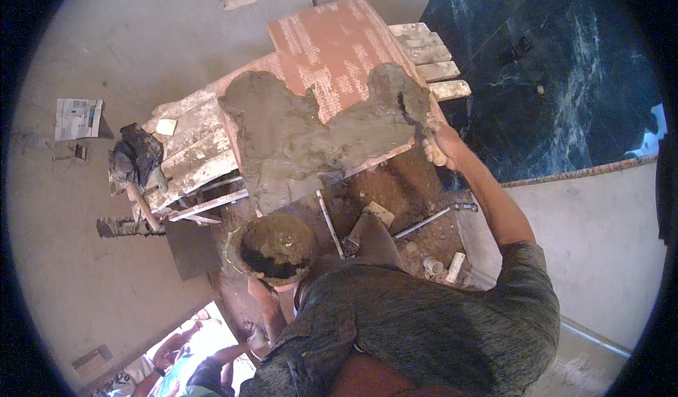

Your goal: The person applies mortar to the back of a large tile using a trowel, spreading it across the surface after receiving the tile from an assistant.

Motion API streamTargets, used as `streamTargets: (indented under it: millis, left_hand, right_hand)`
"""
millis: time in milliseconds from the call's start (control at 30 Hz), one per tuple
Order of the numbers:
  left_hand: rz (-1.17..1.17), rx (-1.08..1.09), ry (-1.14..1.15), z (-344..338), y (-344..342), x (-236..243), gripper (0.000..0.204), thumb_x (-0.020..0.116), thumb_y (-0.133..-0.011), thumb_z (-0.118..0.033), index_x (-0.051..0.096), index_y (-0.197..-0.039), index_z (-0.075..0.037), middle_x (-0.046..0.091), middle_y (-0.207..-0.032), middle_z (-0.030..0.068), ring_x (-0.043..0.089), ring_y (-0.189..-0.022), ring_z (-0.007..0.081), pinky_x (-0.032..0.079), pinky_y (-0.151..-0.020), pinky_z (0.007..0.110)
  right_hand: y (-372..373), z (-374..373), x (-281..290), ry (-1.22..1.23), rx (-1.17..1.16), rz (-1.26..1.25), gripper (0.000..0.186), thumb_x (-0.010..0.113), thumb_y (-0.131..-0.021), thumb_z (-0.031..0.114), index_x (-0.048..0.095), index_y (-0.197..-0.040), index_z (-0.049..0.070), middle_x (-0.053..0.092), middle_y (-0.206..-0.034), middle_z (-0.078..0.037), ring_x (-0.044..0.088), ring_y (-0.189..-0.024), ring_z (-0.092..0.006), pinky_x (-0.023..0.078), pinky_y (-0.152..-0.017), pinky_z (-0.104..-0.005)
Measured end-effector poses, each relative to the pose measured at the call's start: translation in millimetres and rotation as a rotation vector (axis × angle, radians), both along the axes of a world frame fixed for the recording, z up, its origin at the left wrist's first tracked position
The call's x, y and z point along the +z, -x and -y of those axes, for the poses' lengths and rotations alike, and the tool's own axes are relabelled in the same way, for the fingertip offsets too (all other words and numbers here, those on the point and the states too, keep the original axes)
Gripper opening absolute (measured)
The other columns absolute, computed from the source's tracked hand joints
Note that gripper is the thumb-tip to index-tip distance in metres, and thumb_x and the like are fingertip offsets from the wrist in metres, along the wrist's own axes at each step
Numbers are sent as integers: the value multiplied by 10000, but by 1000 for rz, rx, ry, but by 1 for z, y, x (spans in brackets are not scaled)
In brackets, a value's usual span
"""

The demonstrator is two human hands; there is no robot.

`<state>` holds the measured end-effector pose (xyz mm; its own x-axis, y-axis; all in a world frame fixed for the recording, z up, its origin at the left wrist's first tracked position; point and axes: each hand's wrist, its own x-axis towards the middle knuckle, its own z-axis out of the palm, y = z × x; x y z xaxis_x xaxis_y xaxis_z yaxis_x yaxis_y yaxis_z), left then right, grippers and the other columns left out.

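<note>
My right hand (441, 147) is closed round the handle of a trowel, whose dark neck (405, 107) shows against wet grey mortar (304, 139). Much of its blade is hidden or coated. The mortar lies thick and uneven over the near part of a reddish slab (314, 40) with whitish textured patches. Close to my body, a round bowl (233, 245) of mortar rests on my left hand (261, 291), just off the slab's near edge. The bowl hides most of that hand's fingers.
Wooden planks (201, 143) carry the slab; dark cloth or plastic (138, 153) lies at their left end. Dark blue marbled tiles (537, 79) stand at right. Below are a metal bar (424, 224) and a white cup (432, 265). Other people (191, 358) appear at lower left.
</note>
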<state>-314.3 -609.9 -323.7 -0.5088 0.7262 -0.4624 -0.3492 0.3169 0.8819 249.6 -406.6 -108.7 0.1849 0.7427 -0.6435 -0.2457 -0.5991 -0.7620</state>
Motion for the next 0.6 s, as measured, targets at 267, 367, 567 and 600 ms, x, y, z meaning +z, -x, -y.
streamTargets:
  millis: [267,367,567,600]
  left_hand:
    - [-56,8,227,-33,34,21,88,559,-700,-79,579,-767,-26,549,-793,36,543,-692,187,443,-637,330]
    - [11,62,99,-19,50,6,84,564,-712,-85,575,-773,-29,542,-782,34,535,-682,179,438,-628,324]
    - [162,55,5,-34,39,33,82,569,-717,-103,577,-775,-46,531,-777,28,545,-744,177,445,-674,334]
    - [187,139,107,-31,38,42,77,572,-726,-119,580,-772,-59,527,-776,26,542,-755,171,440,-666,327]
  right_hand:
    - [49,-33,-25,53,194,227,313,490,-982,412,506,-974,100,526,-654,-44,505,-464,-157,445,-405,-314]
    - [63,-42,-11,-29,407,588,397,466,-980,412,576,-1000,30,588,-702,-91,565,-535,-201,467,-486,-362]
    - [9,-22,-15,-322,189,951,426,450,-988,377,524,-1246,46,557,-687,-73,549,-560,-184,456,-497,-336]
    - [17,-31,-16,-346,144,845,426,450,-992,373,502,-1281,65,533,-634,-49,526,-498,-171,445,-437,-319]
